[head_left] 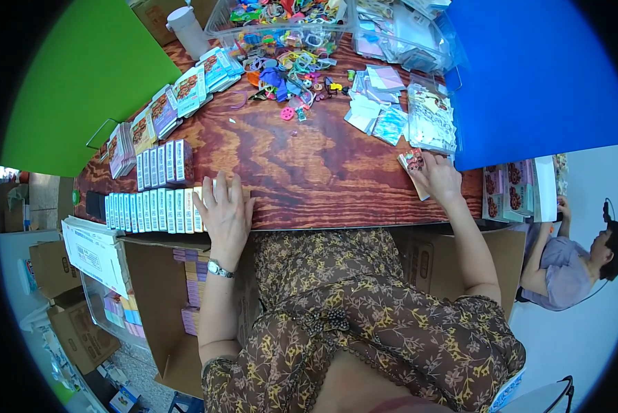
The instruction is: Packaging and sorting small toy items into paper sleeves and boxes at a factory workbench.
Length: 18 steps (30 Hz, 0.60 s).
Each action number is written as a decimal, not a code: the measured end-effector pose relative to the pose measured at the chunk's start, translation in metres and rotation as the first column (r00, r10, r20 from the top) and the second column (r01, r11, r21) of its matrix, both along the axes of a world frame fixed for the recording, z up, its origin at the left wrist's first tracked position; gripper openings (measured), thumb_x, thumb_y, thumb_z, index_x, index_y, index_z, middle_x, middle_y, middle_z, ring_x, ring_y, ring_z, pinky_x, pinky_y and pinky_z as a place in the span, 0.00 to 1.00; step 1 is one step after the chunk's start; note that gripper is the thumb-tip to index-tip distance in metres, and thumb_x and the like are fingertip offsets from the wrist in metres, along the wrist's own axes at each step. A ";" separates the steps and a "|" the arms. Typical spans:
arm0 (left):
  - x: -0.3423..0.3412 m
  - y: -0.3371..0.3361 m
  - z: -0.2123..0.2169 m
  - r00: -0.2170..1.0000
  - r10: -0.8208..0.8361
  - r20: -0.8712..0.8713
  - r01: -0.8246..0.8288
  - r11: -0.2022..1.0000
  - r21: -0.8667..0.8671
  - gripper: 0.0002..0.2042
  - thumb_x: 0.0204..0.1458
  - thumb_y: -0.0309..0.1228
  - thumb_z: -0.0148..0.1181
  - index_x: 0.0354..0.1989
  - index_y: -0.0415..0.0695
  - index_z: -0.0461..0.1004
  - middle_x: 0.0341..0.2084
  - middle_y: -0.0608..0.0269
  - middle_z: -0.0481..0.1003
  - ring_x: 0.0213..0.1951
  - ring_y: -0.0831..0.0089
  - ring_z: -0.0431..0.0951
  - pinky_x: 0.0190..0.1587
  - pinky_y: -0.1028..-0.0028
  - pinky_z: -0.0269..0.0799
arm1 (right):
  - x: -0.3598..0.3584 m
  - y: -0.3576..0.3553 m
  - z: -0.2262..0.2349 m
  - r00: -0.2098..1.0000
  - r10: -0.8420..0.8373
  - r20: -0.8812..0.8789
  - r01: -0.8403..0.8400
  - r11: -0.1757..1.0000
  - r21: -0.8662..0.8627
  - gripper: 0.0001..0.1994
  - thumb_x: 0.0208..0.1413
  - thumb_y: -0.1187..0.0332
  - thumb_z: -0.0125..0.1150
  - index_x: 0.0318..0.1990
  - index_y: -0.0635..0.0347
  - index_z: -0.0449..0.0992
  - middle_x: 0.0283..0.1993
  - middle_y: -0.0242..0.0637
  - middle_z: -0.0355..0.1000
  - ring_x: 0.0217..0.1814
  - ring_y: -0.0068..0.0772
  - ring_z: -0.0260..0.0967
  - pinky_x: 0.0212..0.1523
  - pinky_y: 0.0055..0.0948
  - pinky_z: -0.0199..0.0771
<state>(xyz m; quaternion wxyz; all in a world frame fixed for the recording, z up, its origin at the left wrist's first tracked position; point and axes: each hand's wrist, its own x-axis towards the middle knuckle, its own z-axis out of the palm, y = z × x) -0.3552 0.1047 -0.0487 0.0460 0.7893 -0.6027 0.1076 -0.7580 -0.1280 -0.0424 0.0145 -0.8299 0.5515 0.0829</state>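
Observation:
My left hand (225, 212), a watch on its wrist, rests at the right end of a row of small upright boxes (159, 210). Its fingers are stretched out, and the fingertips touch the yellow end boxes (198, 210). A second, shorter row of boxes (161, 165) stands just behind. Over at the right edge of the table, my right hand (438, 180) grips a small printed carton (412, 162) with a yellowish side. Its fingers bend over the top and hide part of it. The carton stays close to the wooden tabletop (309, 179).
Flattened cartons (188, 88) lie fanned at the back left. Small toys (281, 81) spill before a clear bin (281, 31). Cards (384, 103) and a tray of packets (431, 117) sit back right. Green (75, 82) and blue panels (543, 76) flank the table. Another person (570, 272) works at the right.

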 end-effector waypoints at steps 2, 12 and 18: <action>-0.002 -0.001 0.000 1.000 0.002 -0.003 -0.002 1.000 -0.002 0.26 0.57 0.43 0.63 0.61 0.43 0.71 0.63 0.48 0.66 0.66 0.44 0.61 0.66 0.37 0.51 | -0.006 0.006 -0.010 0.997 -0.030 0.066 0.029 0.999 0.020 0.31 0.57 0.46 0.64 0.62 0.53 0.69 0.50 0.46 0.75 0.53 0.51 0.74 0.47 0.50 0.76; -0.004 -0.005 -0.003 0.999 -0.030 0.043 0.034 0.997 -0.076 0.24 0.55 0.44 0.64 0.57 0.44 0.73 0.59 0.51 0.68 0.63 0.47 0.64 0.68 0.37 0.49 | 0.039 0.013 -0.030 0.681 -0.219 0.699 -0.099 0.918 0.384 0.29 0.63 0.63 0.63 0.69 0.58 0.62 0.40 0.39 0.79 0.42 0.31 0.77 0.46 0.31 0.74; -0.005 -0.005 0.006 0.999 -0.046 0.023 0.048 0.992 -0.120 0.24 0.56 0.45 0.64 0.56 0.45 0.74 0.58 0.53 0.69 0.62 0.47 0.64 0.67 0.37 0.50 | 0.098 0.025 -0.033 0.451 -0.575 0.683 -0.329 0.605 0.725 0.28 0.68 0.67 0.56 0.73 0.54 0.57 0.46 0.35 0.77 0.47 0.22 0.74 0.44 0.26 0.74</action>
